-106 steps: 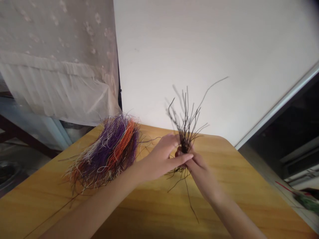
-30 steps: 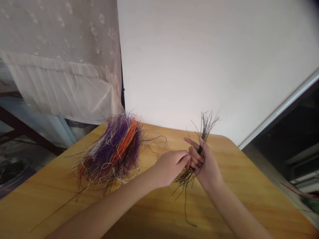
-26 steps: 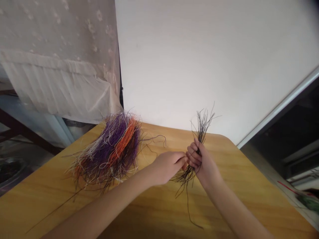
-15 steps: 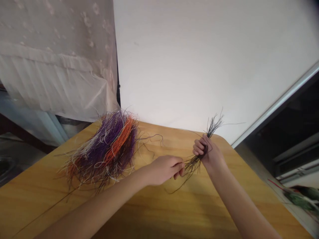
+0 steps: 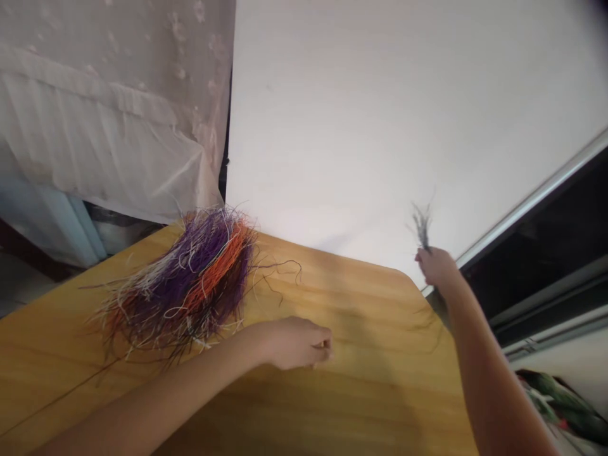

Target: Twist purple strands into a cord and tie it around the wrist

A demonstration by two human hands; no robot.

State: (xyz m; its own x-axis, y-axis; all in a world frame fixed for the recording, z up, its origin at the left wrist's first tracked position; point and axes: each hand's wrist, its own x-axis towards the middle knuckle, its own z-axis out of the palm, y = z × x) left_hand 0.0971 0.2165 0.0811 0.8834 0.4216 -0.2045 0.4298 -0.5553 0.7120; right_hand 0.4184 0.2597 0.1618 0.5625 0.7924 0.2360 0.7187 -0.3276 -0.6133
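Observation:
My right hand (image 5: pixel 436 271), raised past the table's right edge, is closed around a bundle of thin dark strands (image 5: pixel 422 228). The bundle's upper ends fan out above the fist; its lower ends hang below and are blurred. My left hand (image 5: pixel 303 344) is over the middle of the table with its fingers curled together in a pinch, and no strand shows coming out of it. To its left lies a large heap of strands (image 5: pixel 190 285) in purple, orange, white and brown, with loose ends sticking out.
The wooden table (image 5: pixel 370 380) has a seam at its left and a rounded far right corner. Behind it stands a white wall (image 5: pixel 380 126). A sheer curtain (image 5: pixel 118 126) hangs at the left. Green and red items (image 5: pixel 555 399) are at the lower right.
My right hand has moved right with the dark bundle, away from my left hand. My left hand has come off the bundle's lower ends and sits slightly lower and left.

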